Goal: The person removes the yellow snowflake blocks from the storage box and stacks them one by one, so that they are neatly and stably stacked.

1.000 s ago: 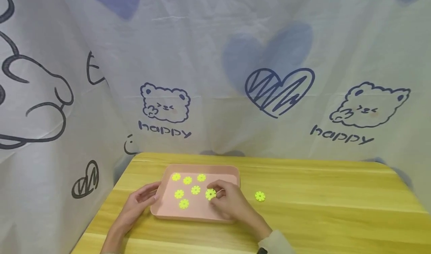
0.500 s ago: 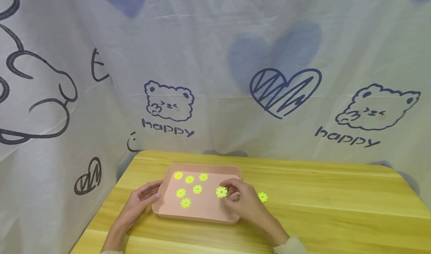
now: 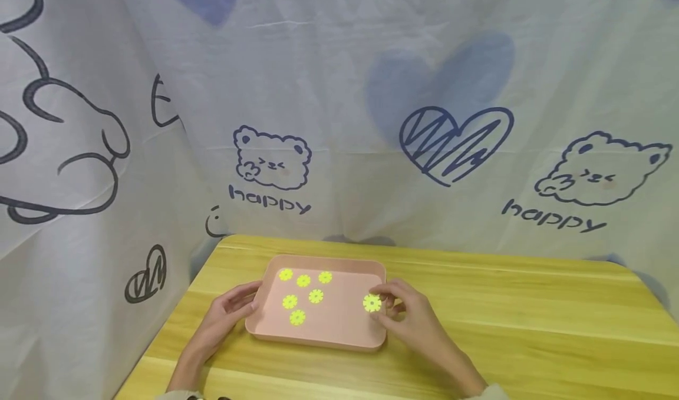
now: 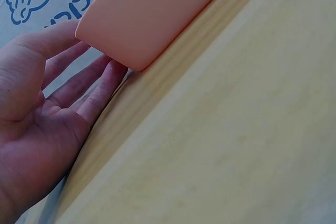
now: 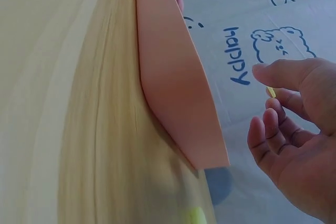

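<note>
A shallow pink tray [image 3: 345, 329] lies on the wooden table, with several yellow-green notched plastic discs [image 3: 315, 296] spread over its left half. My left hand [image 3: 223, 317] holds the tray's left end; in the left wrist view the thumb is at the rim and the fingers reach the lower wall. Over the tray's right edge, my right hand [image 3: 419, 317] pinches another notched disc [image 3: 372, 303] between thumb and forefinger, its flat face towards the head camera. The right wrist view shows this disc [image 5: 271, 92] as a thin yellow edge, above the rim.
A loose yellow-green piece [image 5: 197, 215] lies on the table beyond the tray's right end; in the head view the right hand hides it. White cloth [image 3: 339, 205] with printed hearts and bears hangs behind the table [image 3: 530, 317] and to its left.
My right hand has moved right with the pinched disc, from over the tray's middle to its right edge, now covering the loose piece. The left hand stays on the tray. The view has shifted slightly.
</note>
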Demonstrator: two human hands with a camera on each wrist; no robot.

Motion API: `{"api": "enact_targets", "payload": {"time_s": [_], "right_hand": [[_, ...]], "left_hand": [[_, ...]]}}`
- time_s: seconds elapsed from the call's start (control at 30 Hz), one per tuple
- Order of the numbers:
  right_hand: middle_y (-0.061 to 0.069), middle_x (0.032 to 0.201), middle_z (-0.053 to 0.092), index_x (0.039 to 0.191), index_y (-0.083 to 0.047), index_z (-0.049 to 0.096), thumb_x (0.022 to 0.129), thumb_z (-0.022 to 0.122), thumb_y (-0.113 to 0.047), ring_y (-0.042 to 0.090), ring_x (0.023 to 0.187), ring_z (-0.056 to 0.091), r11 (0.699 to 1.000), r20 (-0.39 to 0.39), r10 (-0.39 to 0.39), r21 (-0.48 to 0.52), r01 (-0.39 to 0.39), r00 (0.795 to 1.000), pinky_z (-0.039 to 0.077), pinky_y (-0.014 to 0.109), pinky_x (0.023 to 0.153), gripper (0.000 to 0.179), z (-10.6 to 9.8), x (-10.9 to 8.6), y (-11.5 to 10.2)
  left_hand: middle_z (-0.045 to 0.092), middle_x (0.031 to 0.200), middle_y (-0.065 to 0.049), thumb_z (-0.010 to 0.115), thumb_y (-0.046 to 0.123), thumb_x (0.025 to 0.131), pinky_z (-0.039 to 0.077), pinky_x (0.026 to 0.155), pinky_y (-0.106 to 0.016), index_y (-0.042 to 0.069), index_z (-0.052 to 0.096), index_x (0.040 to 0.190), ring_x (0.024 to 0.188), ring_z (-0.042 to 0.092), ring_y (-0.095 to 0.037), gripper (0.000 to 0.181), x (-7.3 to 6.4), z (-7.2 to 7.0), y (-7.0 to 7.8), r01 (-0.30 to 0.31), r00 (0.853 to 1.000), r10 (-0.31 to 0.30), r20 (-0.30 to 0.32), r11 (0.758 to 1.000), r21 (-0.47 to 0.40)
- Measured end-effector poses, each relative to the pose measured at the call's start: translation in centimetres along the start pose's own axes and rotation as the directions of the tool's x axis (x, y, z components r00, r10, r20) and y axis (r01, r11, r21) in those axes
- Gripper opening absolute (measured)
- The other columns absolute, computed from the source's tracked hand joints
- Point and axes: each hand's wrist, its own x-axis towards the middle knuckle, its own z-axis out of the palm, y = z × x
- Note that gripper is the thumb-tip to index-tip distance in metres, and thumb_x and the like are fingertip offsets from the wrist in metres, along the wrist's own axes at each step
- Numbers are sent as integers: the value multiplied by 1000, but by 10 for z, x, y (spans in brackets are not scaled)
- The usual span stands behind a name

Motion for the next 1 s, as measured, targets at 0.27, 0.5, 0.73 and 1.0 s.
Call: {"api": "enact_targets", "payload": {"time_s": [0.27, 0.5, 0.73, 1.0], "right_hand": [[-5, 94, 63, 113, -14, 75, 80, 87, 0, 18, 80, 57, 998, -52, -41, -56, 38, 998, 58, 26, 63, 38, -21, -8, 5], [-7, 96, 64, 113, -8, 74, 79, 86, 3, 20, 79, 58, 994, -56, -31, -109, 25, 998, 58, 25, 62, 38, -29, -14, 16], [-8, 96, 65, 114, -11, 75, 79, 87, 0, 20, 81, 58, 994, -69, 32, -98, -39, 997, 58, 29, 64, 39, -36, -17, 26], [-4, 94, 66, 115, -10, 75, 81, 87, -5, 21, 84, 58, 986, -57, 132, -93, -137, 990, 59, 31, 69, 36, -45, -21, 45]], "left_hand": [[51, 152, -18, 72, 16, 98, 49, 103, -23, 0, 52, 147, 127, 58, -12, 55, 1, 3, 3, 12, 1000, -12, 2, 1000, 1], [50, 152, -19, 71, 15, 99, 49, 103, -23, -1, 52, 147, 127, 59, -12, 54, 1, 2, 3, 13, 1000, -13, -1, 1000, -6], [51, 151, -19, 72, 16, 98, 49, 103, -23, 0, 52, 147, 128, 58, -14, 55, 0, 3, 3, 18, 1000, -18, -2, 1000, -6], [50, 151, -20, 71, 14, 98, 49, 103, -23, -1, 52, 146, 126, 59, -10, 54, 1, 0, 1, 13, 1000, -13, -1, 1000, -4]]}}
